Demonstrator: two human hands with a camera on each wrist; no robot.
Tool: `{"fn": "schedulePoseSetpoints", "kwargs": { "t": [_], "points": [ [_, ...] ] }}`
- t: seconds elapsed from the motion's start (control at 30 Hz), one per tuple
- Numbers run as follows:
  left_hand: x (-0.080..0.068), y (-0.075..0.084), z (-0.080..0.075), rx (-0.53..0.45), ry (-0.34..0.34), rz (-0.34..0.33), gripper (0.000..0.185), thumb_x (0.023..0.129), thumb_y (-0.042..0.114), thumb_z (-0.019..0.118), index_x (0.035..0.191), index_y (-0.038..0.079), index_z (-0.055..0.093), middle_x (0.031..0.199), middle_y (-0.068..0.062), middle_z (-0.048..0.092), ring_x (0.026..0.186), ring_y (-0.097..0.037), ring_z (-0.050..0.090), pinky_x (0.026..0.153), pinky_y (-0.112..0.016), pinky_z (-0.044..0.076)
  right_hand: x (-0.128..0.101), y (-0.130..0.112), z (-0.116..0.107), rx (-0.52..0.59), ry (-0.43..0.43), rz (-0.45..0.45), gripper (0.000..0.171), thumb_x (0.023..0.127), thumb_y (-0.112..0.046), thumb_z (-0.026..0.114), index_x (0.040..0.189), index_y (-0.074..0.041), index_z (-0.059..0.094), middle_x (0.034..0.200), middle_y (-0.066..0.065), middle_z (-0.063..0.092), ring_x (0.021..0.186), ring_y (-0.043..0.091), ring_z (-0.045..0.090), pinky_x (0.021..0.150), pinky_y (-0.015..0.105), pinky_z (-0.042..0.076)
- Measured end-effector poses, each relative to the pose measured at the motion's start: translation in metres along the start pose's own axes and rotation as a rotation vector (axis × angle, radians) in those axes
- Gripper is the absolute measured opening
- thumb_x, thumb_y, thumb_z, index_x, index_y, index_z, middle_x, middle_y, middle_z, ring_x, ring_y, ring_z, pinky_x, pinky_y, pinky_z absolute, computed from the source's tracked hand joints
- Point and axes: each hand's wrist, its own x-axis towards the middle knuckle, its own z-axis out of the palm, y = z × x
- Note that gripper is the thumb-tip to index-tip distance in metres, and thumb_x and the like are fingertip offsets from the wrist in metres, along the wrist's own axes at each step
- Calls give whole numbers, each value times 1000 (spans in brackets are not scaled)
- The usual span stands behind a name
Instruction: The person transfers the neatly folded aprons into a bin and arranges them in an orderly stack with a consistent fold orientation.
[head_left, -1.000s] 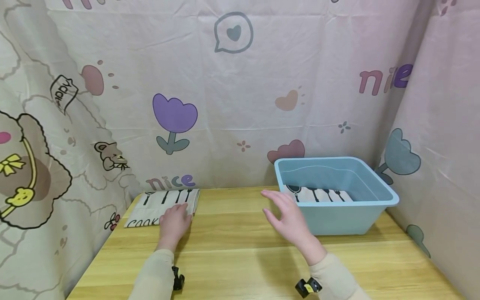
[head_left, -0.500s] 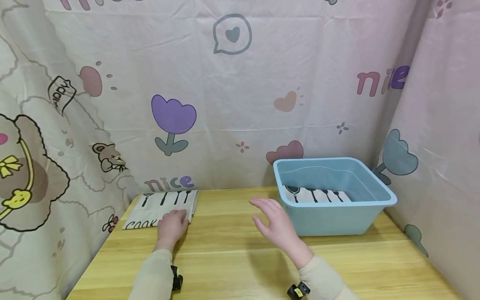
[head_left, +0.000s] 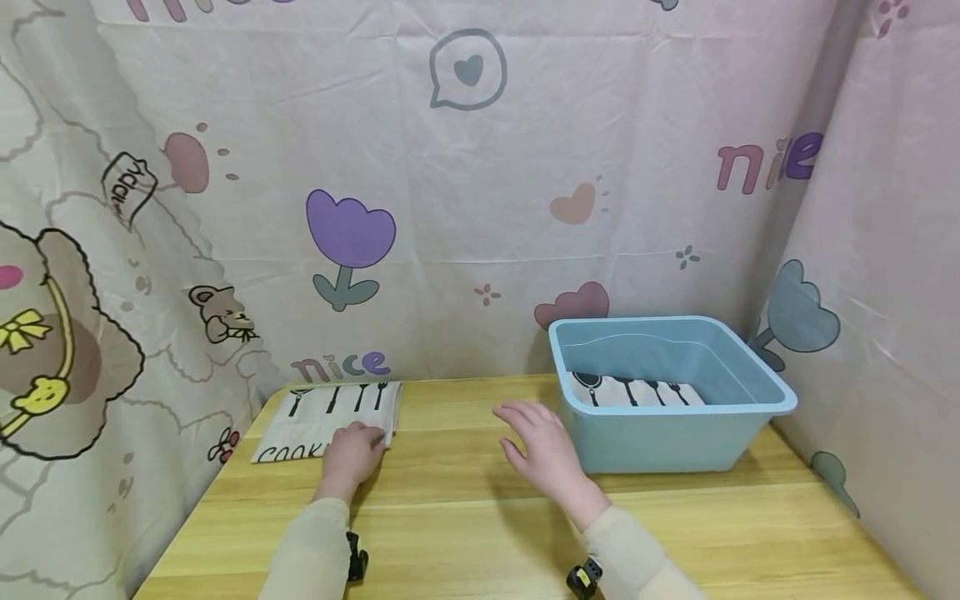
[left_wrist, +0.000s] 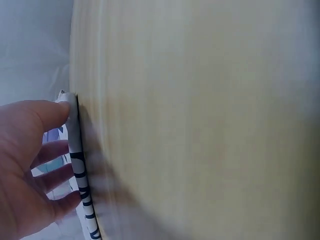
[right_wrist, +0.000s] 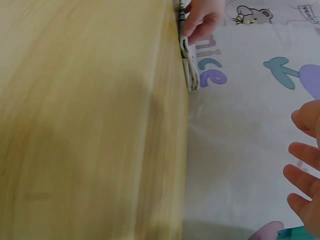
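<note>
My left hand [head_left: 352, 454] touches the near right part of a folded white cloth [head_left: 292, 425] lying flat on the table at the left. Dark cutlery shapes and lettering are printed on it. In the left wrist view, the fingers [left_wrist: 57, 177] are spread along the cloth's edge, with the thumb near its corner. My right hand [head_left: 543, 454] hovers over the table, fingers loosely bent and nothing in them. Beside it stands a light blue plastic bin [head_left: 660, 442]. Inside lies another printed cloth [head_left: 630, 392], its lower part hidden by the near wall.
The wooden table [head_left: 465, 525] extends between the cloth and the bin. A patterned fabric curtain [head_left: 465, 192] hangs behind the table and along both sides. A black camera strap [head_left: 583, 577] sits on each wrist.
My right hand has moved left and slightly nearer, away from the bin. My left hand has shifted a little nearer to me, and the cloth beneath it sits slightly nearer.
</note>
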Motion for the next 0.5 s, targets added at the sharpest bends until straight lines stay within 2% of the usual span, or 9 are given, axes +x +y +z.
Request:
{"fn": "schedulePoseSetpoints", "kwargs": {
  "t": [0.2, 0.5],
  "points": [
    [-5, 20, 3, 44, -10, 66, 23, 88, 22, 74, 110, 15, 75, 98, -8, 61, 91, -35, 56, 68, -56, 50, 0, 1, 6, 6, -25, 22, 46, 82, -13, 79, 126, -10, 65, 125, 9, 64, 115, 31, 58, 100, 52, 44],
    [-14, 55, 3, 4, -63, 187, 14, 86, 17, 76, 100, 18, 77, 92, -3, 57, 83, -26, 52, 62, -46, 50, -2, 2, 11, -1, -54, 62, 44, 84, -14, 78, 126, -11, 65, 123, 7, 66, 114, 29, 58, 98, 48, 45]
  ]
}}
